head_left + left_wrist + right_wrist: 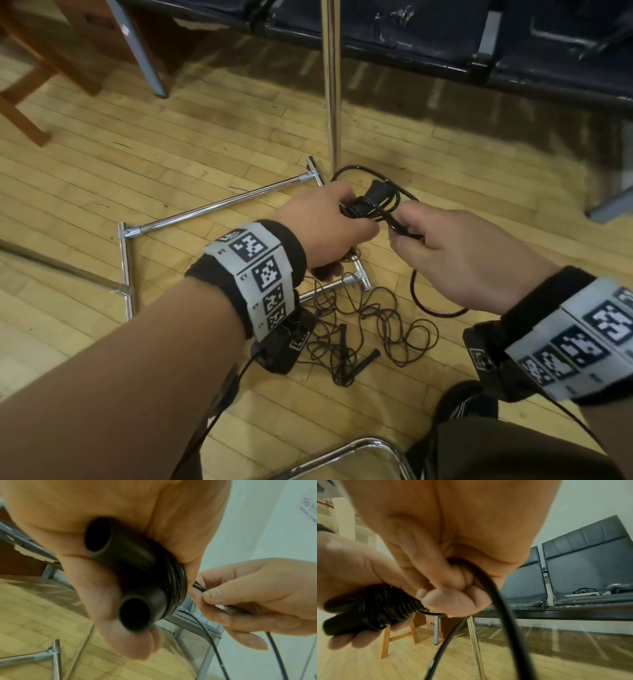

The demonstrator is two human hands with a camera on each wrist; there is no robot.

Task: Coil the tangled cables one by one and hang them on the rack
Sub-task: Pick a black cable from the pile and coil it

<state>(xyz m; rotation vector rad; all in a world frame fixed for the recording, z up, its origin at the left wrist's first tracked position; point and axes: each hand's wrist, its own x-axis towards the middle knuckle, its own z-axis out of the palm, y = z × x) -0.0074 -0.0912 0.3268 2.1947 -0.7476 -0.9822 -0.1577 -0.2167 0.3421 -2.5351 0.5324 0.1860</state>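
Head view has both forearms reaching forward over the wooden floor (102, 164), the hands meeting close together at the centre of the frame. At 9 o'clock of the pair, the left hand (329, 222) is knuckles-up, its fingers curled round a bundle of two black handles (368, 202) with the black cable (424, 301) wound round them. At 3 o'clock, the right hand (455, 260) pinches that cable just beside the bundle; its slack drops in a loop toward 6 o'clock. Below the hands a thinner tangled cable (376, 329) lies on the floor, touching the foot of the chrome rack (222, 205), whose upright pole (331, 85) rises toward 12 o'clock.

Left wrist view alone shows the handles' two hollow round ends (133, 614) and the tight turns of cable against the palm. Right wrist view alone shows the cable passing through the curled right fingers (453, 599) and a dark bench (583, 566) at 3 o'clock.
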